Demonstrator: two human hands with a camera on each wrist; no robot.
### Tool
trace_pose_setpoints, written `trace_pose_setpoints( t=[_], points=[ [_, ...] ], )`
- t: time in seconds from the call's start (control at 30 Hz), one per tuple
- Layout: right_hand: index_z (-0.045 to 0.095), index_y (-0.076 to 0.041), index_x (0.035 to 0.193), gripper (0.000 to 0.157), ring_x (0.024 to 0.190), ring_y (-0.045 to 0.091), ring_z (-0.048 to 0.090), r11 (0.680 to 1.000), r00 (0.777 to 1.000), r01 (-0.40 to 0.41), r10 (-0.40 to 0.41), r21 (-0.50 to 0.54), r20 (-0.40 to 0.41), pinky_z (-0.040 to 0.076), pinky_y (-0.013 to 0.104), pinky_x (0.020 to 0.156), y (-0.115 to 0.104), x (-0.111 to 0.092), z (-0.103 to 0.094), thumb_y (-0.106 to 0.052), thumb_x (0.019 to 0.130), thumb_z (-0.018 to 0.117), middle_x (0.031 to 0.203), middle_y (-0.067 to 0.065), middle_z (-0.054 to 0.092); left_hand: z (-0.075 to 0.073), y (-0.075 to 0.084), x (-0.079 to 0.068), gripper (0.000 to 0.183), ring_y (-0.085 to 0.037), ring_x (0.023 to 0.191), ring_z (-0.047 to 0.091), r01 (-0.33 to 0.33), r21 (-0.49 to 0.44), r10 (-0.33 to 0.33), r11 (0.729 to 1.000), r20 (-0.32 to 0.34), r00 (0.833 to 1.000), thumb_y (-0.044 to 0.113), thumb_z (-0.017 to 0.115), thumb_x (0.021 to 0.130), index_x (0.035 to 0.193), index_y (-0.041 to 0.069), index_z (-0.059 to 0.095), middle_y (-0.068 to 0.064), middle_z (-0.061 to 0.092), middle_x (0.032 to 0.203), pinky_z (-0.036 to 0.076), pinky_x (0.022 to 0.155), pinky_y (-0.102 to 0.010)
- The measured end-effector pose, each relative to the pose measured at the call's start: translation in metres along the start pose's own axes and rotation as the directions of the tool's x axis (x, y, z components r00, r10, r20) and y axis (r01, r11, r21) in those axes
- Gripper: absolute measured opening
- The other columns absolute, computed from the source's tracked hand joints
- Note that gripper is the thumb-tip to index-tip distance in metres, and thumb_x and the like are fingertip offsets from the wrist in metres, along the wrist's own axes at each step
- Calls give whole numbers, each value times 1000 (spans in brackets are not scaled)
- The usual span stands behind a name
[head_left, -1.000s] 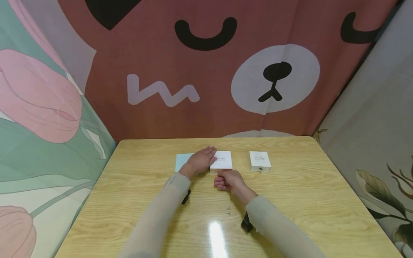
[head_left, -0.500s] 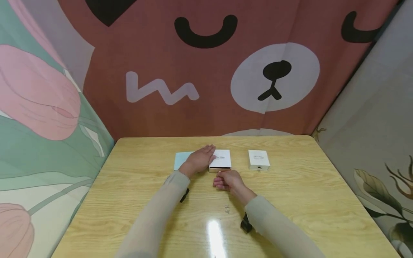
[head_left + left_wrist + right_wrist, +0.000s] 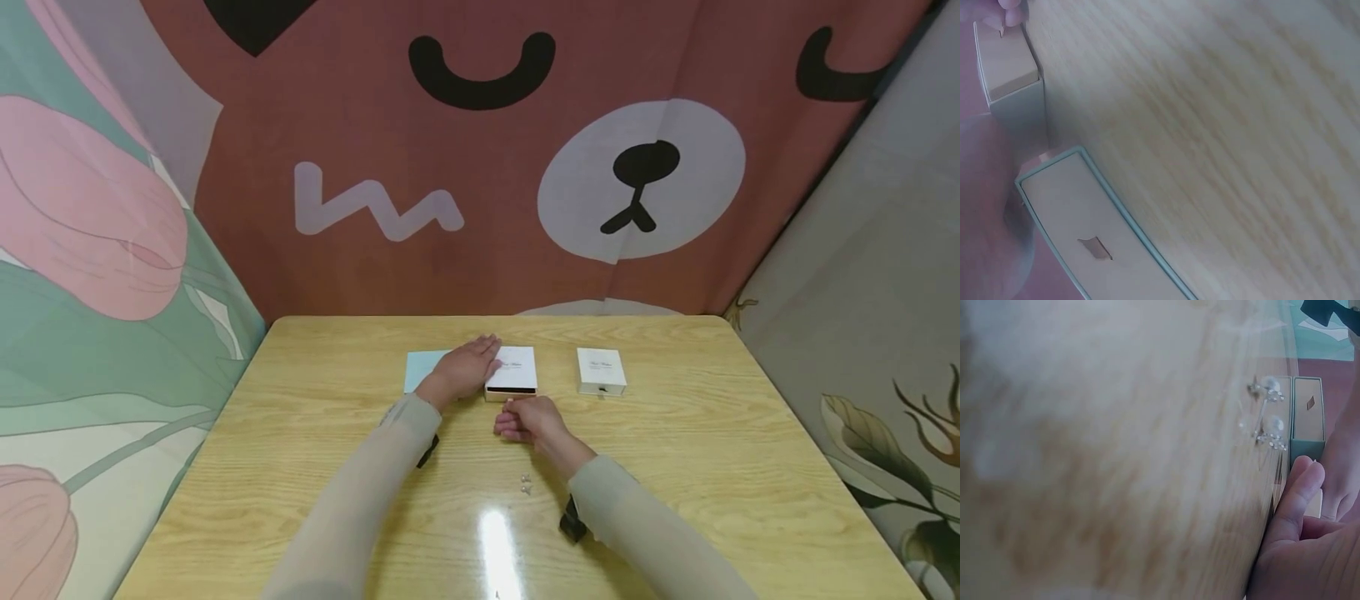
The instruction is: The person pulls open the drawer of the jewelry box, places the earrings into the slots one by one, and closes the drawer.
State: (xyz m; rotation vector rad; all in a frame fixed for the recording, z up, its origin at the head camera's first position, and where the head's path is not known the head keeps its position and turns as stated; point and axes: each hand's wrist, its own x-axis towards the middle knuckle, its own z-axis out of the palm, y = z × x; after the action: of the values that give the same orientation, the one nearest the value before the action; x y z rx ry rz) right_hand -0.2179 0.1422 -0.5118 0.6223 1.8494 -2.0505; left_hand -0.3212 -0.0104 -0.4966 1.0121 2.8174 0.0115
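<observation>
A white drawer-style gift box [image 3: 517, 364] stands at the middle of the table, its inner drawer [image 3: 1007, 62] slid partly out toward me. My left hand [image 3: 467, 368] lies on the box's left part with straight fingers, reaching across a light-blue box [image 3: 422, 367]. At the front of the white box, my right hand [image 3: 531, 419] pinches the small pull tab of the drawer between thumb and forefinger. The right wrist view shows the thumb and forefinger meeting, but the tab is hidden there. Two pearl earrings [image 3: 1274, 428] lie on the table, nearer me than the boxes.
Another white box [image 3: 600, 369] with a dark pull tab stands to the right. The light-blue box has a tab [image 3: 1095, 248] on its front. Wood-grain table [image 3: 300, 467] spreads all around, backed by a printed bear curtain [image 3: 360, 275].
The drawer of the middle white box has come out a little toward me, showing a dark strip beneath the lid edge. Both hands stay nearly in place; the head view shifts slightly.
</observation>
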Motion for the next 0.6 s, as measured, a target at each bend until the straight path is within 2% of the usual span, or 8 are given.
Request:
trace_pose_setpoints(
  t=[0.4, 0.6],
  points=[
    [61, 10, 117, 22, 62, 17, 72, 1000, 1000, -16, 16, -12, 3, 62, 27, 60, 3, -3, 2, -3, 100, 56, 78, 13, 73, -1, -2, -1, 60, -21, 156, 14, 5, 23, -5, 1000, 4, 1000, 43, 18, 112, 164, 12, 14, -4, 15, 170, 14, 128, -32],
    [59, 10, 123, 25, 61, 15, 72, 1000, 1000, -15, 15, -7, -4, 62, 27, 59, 4, -7, 1, -2, 100, 56, 81, 14, 73, 0, -2, 1, 61, -23, 156, 15, -18, 14, 18, 1000, -4, 1000, 42, 19, 112, 163, 9, 16, -7, 18, 169, 14, 128, -33]
  ],
)
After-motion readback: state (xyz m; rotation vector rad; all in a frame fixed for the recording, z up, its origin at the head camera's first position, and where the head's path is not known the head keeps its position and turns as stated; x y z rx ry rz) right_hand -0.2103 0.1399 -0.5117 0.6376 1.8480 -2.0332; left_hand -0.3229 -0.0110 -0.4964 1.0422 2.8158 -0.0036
